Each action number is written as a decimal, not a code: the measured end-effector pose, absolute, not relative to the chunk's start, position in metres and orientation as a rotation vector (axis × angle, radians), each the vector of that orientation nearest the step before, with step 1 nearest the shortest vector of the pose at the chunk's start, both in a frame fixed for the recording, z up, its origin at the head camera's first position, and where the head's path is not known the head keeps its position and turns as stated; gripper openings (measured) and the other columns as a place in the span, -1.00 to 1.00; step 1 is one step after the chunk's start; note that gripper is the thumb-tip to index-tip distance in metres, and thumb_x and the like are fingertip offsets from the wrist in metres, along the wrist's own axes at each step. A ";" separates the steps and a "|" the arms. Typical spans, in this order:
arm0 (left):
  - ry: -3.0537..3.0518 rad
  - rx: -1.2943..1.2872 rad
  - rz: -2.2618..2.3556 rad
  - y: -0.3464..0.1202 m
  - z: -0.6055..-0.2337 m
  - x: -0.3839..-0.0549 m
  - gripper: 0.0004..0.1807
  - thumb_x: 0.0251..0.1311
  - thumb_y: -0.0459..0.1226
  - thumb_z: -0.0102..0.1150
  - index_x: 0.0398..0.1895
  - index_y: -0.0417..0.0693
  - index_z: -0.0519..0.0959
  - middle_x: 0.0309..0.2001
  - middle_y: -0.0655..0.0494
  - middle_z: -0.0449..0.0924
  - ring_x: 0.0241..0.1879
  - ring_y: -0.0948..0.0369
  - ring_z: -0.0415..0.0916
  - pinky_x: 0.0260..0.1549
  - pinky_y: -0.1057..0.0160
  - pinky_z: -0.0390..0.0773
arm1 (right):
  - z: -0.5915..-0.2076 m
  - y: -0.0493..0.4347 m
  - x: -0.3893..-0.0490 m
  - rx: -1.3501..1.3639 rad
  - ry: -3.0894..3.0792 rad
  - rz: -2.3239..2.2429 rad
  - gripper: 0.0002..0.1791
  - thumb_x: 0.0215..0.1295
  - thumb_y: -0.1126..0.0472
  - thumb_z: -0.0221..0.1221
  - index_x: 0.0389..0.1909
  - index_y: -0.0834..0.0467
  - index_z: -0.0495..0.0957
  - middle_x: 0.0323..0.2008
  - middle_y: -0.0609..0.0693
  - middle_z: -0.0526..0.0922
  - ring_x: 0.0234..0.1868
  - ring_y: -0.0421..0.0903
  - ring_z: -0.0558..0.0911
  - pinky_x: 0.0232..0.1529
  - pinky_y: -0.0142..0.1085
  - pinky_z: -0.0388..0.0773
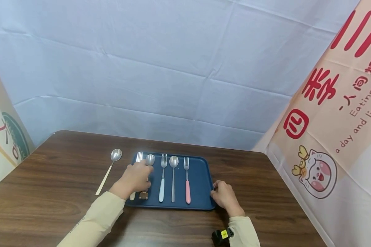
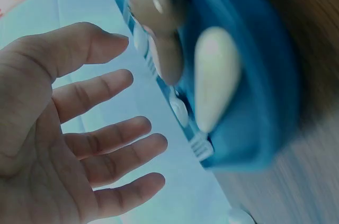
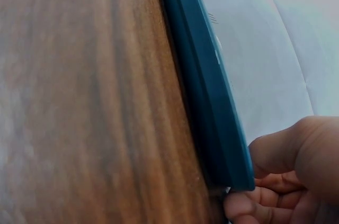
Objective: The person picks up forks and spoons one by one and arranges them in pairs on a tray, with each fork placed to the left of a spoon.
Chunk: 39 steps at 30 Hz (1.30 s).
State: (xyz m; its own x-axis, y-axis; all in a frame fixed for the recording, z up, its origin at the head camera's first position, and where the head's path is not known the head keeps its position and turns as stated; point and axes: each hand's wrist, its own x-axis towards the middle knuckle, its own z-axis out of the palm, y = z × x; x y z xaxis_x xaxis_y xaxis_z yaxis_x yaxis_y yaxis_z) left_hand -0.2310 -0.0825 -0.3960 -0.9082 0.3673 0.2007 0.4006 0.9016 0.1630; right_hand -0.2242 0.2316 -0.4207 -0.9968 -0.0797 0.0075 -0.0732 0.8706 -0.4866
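Observation:
A dark blue tray (image 1: 201, 181) lies on the table with cutlery side by side on it. My left hand (image 1: 136, 176) hovers over its left part, fingers apart and holding nothing in the left wrist view. Partly hidden under that hand are a fork with a cream handle (image 2: 214, 75) and a spoon with a brown bear-shaped handle (image 2: 159, 7). Further right lie a fork with a light blue handle (image 1: 161, 190), an all-metal spoon (image 1: 173, 178) and a fork with a pink handle (image 1: 188, 192). At the tray's right edge, my right hand (image 1: 225, 195) pinches the rim between thumb and fingers.
A spoon with a cream handle (image 1: 105, 178) rests on the wooden table (image 1: 65, 178), left of the tray. Behind the table hangs a pale cloth (image 1: 142, 85), with a printed cloth (image 1: 324, 137) along the right. A black device (image 1: 219, 237) sits by the right wrist.

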 end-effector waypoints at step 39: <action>-3.142 -0.361 -0.478 -0.179 -0.401 -0.229 -0.78 -0.21 -0.44 0.20 -0.37 -0.26 0.53 -0.47 -0.10 0.38 -0.43 0.00 0.30 -0.51 0.06 0.38 | -0.421 0.232 -0.226 -0.081 3.015 -0.783 -0.75 0.15 0.37 0.16 -0.16 0.41 0.49 -0.56 0.00 0.48 -0.54 -0.11 0.44 -0.46 -0.24 0.42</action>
State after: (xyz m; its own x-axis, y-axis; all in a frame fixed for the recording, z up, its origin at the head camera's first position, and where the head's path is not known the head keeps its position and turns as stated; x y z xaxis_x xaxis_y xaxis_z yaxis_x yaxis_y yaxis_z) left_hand -0.2290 -0.1794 -0.4014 -0.9729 0.2303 -0.0226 0.2132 0.9299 0.2998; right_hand -0.2260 0.2322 -0.4207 -0.9983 -0.0565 -0.0120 -0.0435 0.8722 -0.4872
